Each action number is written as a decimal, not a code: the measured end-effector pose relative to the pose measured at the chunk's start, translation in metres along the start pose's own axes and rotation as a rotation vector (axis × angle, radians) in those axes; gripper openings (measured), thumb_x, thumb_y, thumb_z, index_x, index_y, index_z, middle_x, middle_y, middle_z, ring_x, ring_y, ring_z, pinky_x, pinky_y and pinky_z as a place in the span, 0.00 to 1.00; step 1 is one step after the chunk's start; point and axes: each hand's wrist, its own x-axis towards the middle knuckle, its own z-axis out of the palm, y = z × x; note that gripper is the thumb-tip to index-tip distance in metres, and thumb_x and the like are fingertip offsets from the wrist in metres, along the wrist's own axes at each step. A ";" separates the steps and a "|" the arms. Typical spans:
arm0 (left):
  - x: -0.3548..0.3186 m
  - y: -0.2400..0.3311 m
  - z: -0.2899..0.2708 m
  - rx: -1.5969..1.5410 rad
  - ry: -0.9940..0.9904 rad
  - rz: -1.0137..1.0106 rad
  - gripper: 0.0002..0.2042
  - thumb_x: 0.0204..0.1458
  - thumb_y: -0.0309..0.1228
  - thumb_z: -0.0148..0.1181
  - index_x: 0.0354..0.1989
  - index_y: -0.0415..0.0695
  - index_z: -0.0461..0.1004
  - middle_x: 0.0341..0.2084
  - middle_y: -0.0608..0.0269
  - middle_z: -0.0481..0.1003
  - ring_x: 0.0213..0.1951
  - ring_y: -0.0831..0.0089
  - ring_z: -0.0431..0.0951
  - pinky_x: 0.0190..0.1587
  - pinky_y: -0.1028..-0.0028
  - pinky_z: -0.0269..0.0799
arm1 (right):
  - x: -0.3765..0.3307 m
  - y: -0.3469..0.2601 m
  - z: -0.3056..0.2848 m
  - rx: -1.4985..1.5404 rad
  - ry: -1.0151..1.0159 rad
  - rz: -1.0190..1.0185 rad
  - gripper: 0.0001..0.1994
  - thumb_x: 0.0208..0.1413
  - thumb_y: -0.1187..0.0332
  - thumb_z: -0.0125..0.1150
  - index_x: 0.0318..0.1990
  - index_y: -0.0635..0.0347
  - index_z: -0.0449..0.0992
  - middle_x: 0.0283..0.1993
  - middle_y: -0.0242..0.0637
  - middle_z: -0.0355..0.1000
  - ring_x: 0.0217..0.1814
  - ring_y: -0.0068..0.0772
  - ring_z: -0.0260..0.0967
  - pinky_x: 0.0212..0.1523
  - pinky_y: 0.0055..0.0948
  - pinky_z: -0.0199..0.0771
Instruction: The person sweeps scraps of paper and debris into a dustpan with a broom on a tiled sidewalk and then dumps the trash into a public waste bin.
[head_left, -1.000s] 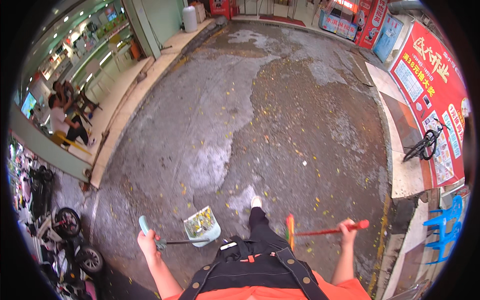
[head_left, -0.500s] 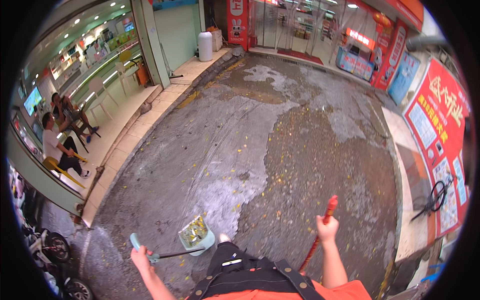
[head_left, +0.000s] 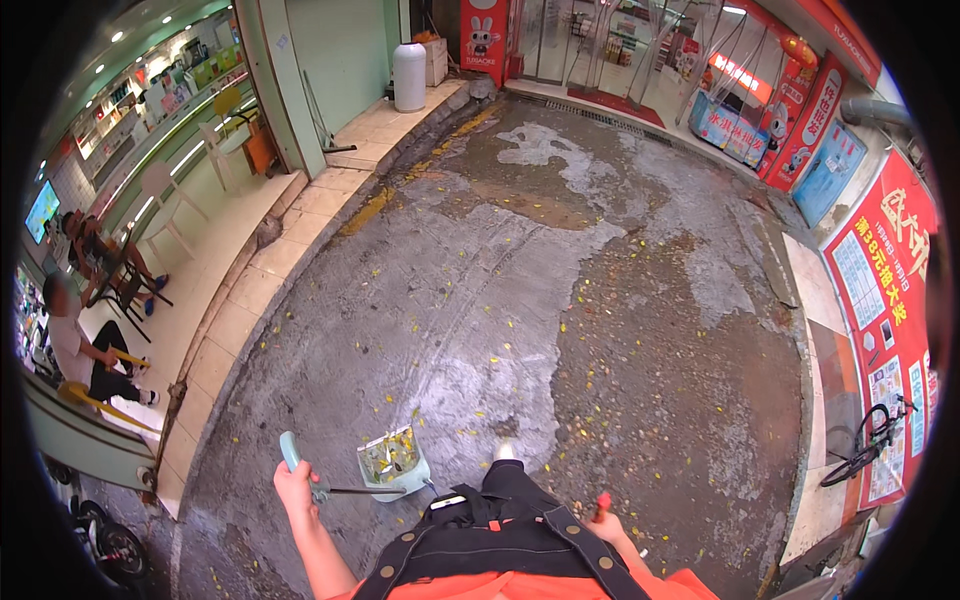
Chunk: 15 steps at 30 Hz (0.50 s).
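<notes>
— What has changed since half a second back?

— The right hand [head_left: 607, 520] has dropped. Earlier it was raised out over the pavement with the red broom handle [head_left: 602, 503] standing well above it; now it sits low beside the person's hip, and only the handle's red tip shows above the fist. The view has also tilted up toward the shopfronts.

— And the left hand [head_left: 296, 487]?

— Much as it was: fingers closed around the pale blue grip of the dustpan [head_left: 392, 463], held out to the person's left.

— Where is the pan itself?

— Just off the wet pavement [head_left: 560, 330] near its lower edge, right in front of the person's shoe, its scoop filled with yellow leaves.

— Is the right hand closed too?

— Yes, wrapped around the broom handle.

— Anyone else nearby?

— A person sits on a chair [head_left: 85, 350] at the left, on the tiled step [head_left: 250, 290].
</notes>
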 end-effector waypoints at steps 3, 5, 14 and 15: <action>0.076 0.015 0.045 -0.002 0.015 0.012 0.02 0.35 0.22 0.48 0.19 0.40 0.62 0.10 0.65 0.64 0.12 0.77 0.63 0.17 0.79 0.57 | 0.041 -0.046 -0.015 0.144 0.129 0.174 0.08 0.36 0.69 0.63 0.24 0.60 0.72 0.22 0.31 0.69 0.25 0.24 0.67 0.28 0.26 0.66; 0.121 0.018 0.092 -0.017 0.047 0.029 0.02 0.35 0.21 0.48 0.19 0.40 0.62 0.11 0.64 0.64 0.12 0.77 0.63 0.17 0.79 0.57 | 0.090 -0.081 -0.040 0.189 0.273 0.246 0.07 0.36 0.70 0.62 0.24 0.60 0.71 0.21 0.30 0.68 0.24 0.23 0.66 0.27 0.26 0.66; 0.317 0.096 0.262 -0.184 0.202 0.015 0.02 0.37 0.21 0.47 0.20 0.41 0.62 0.10 0.64 0.64 0.12 0.78 0.63 0.16 0.79 0.57 | 0.403 -0.502 -0.122 -0.073 0.396 -0.094 0.14 0.37 0.60 0.58 0.28 0.60 0.72 0.26 0.44 0.71 0.31 0.42 0.70 0.33 0.35 0.67; 0.338 0.106 0.280 -0.164 0.197 0.016 0.02 0.37 0.21 0.47 0.20 0.41 0.62 0.10 0.64 0.64 0.12 0.78 0.63 0.16 0.79 0.57 | 0.433 -0.546 -0.119 -0.062 0.327 -0.191 0.14 0.37 0.59 0.59 0.28 0.60 0.72 0.27 0.45 0.71 0.31 0.42 0.70 0.33 0.35 0.67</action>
